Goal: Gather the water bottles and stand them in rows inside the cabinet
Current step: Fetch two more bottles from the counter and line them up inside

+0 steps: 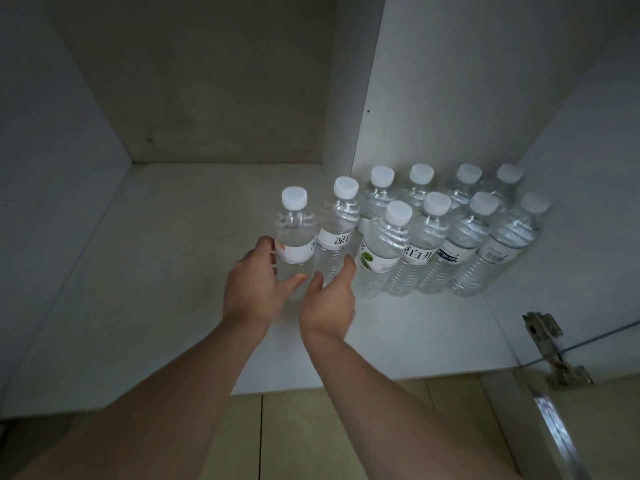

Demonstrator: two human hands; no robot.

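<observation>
Inside the cabinet [194,237], each hand [254,282] [329,299] cups a standing bottle [294,233] [337,226].

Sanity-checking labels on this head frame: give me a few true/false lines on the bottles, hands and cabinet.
1. Every bottle in view stands upright with a white cap. True.
2. The left hand grips the leftmost bottle. True.
3. The right hand is holding a bottle cap. False: its fingers reach low toward the second bottle; no cap is touched.
4. The bottles are bunched against the cabinet's left wall. False: they sit toward the right wall.
5. A metal hinge shows at the lower right. True.
</observation>
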